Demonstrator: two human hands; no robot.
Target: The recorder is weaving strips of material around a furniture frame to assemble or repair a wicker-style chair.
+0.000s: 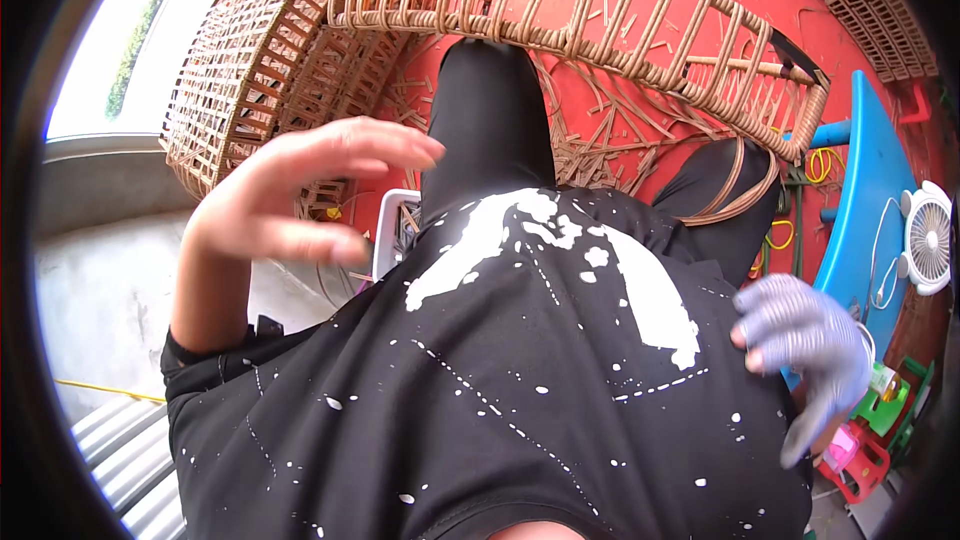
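My left hand (pixel 290 195) is bare and raised at the left, slightly blurred, thumb and fingers apart around nothing. On the right, my right hand (pixel 805 350) wears a grey glove with bare fingertips; its thumb stands off from the bent fingers, and no object shows in it. A long ladder-like frame (pixel 570 43) wrapped in tan wicker lies across the far side, beyond my knees, touched by neither hand. Several loose wicker strands (pixel 742 198) loop over my right leg. Beyond my left hand stands a large woven wicker basket-like piece (pixel 245 70).
Cut wicker scraps (pixel 590 155) litter the red floor. A white bin (pixel 384 240) sits beside my left leg. To the right are a blue table (pixel 852 200), a white fan (pixel 928 238), yellow cord (pixel 822 166) and a red stool (pixel 868 475). Brown woven pieces (pixel 880 20) stand far right.
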